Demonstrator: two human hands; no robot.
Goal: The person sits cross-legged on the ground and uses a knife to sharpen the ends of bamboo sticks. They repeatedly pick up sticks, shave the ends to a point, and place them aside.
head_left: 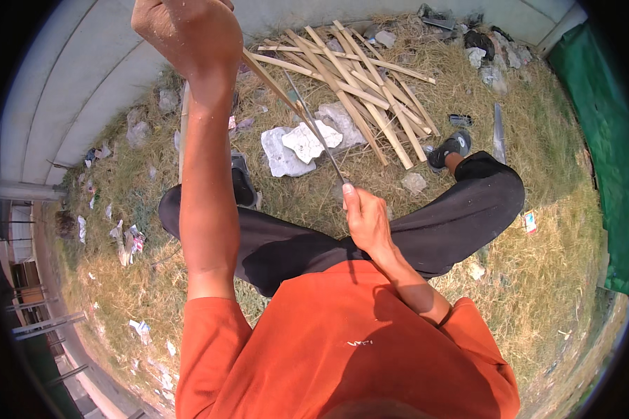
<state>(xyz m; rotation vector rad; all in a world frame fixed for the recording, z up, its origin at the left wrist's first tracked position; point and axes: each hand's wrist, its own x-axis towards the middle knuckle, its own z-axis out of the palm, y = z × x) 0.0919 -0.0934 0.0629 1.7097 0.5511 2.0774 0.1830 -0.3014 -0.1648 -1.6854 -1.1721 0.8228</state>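
My left hand [192,35] is raised at the top left, its fingers closed and partly cut off by the picture's upper edge. A pale wooden slat [276,84] slants down from behind its wrist, apparently in its grip. In front of my lap, my right hand [367,216] is closed round the near end of a long, thin, dark blade [321,140], thumb stretched along it. The blade points away from me and up to the left, passing close to the slat's lower end; whether they touch I cannot tell. Pale stone chunks [286,155] lie beneath them.
A loose pile of pale slats [370,84] lies beyond my feet. My bent legs [461,209] spread to both sides. A grey metal strip [498,133] rests near my right shoe [449,151]. Concrete wall [70,91] stands left, green sheeting [601,140] right; litter dots the dry grass.
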